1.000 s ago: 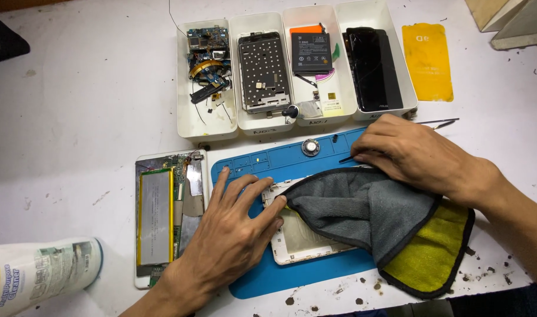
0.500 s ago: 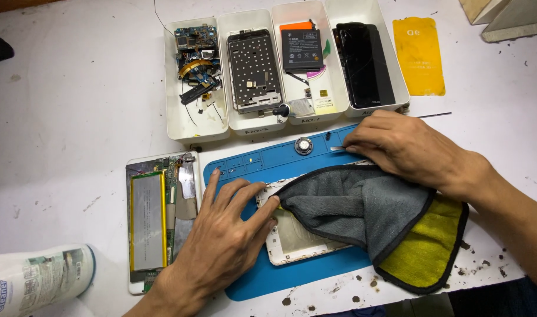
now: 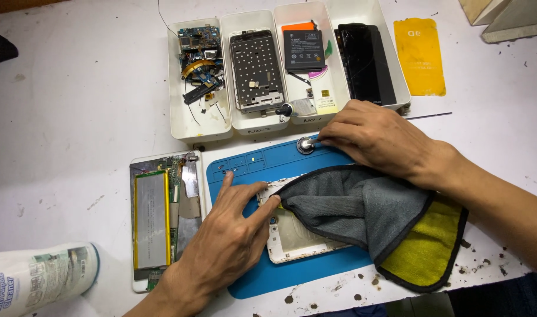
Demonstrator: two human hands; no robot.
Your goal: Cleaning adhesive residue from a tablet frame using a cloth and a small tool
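Left hand [image 3: 224, 243] flat, fingers spread, pressing on white tablet frame [image 3: 298, 240] at its upper-left corner; frame lies on blue mat [image 3: 262, 167], partly under grey/yellow cloth [image 3: 368, 217]. Right hand [image 3: 377, 141] rests on cloth's top edge, fingertips pressed together on small metal disc [image 3: 305, 145] at mat's top edge; can't tell if actually pinching it. Opened tablet w/ battery [image 3: 163, 220] just left of mat. White parts tray [image 3: 198, 126] behind mat, spray bottle [image 3: 39, 279] bottom-left.
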